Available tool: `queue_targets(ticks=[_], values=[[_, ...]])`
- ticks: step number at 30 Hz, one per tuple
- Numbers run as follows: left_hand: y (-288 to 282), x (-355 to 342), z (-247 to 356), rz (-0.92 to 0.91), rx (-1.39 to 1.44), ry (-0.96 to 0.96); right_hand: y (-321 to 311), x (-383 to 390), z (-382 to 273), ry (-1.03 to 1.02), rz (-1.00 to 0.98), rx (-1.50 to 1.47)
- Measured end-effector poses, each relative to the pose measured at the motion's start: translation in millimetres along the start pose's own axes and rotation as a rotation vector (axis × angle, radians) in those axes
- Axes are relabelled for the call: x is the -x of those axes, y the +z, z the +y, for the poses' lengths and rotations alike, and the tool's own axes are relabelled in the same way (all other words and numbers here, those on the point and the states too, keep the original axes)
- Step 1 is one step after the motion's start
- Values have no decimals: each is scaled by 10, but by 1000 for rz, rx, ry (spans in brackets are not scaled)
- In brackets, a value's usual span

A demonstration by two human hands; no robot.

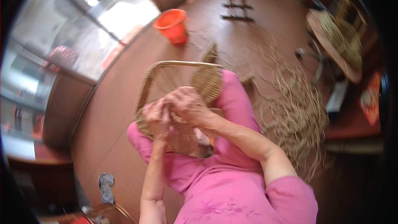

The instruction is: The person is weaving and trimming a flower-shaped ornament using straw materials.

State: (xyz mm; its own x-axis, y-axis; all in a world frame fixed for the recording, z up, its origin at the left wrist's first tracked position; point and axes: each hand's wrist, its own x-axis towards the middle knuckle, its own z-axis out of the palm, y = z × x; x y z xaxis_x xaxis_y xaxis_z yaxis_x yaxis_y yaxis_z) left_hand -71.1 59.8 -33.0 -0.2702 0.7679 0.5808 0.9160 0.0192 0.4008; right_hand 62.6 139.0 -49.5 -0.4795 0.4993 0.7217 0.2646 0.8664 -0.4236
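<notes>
Across my lap rests a tan woven wicker piece (182,137) with a thick wrapped rim and a rounded woven panel (206,84) at its right. Within the frame, thin strands (166,79) stretch across a gap. My left hand (156,119) is closed over the piece's left part, fingertips pinched. Right beside it, my right hand (186,103) is also closed, reaching across from the right so the fingers of both hands meet. Whatever lies between the fingers is hidden and blurred.
A large heap of loose tan strands (296,103) spreads over the brown floor at right. An orange bucket (171,27) stands ahead, near a small stool (235,0). A chair (331,43) bearing wicker work is at far right. Glass doors (95,16) lie left; grey cloth (106,187) sits lower left.
</notes>
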Motion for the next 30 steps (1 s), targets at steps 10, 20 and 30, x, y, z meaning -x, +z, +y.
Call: queue_targets(ticks=[10, 20, 30], values=[[-15, 72, -6, -61, -208, 150, -1393, 1240, 660, 455, 326, 47], [-163, 87, -52, -166, -400, 197, -2043, 3823, 1849, 1324, 39, 879], [-32, 80, 200, -122, -256, 164, -2482, 3618, 2141, 1122, 118, 647]])
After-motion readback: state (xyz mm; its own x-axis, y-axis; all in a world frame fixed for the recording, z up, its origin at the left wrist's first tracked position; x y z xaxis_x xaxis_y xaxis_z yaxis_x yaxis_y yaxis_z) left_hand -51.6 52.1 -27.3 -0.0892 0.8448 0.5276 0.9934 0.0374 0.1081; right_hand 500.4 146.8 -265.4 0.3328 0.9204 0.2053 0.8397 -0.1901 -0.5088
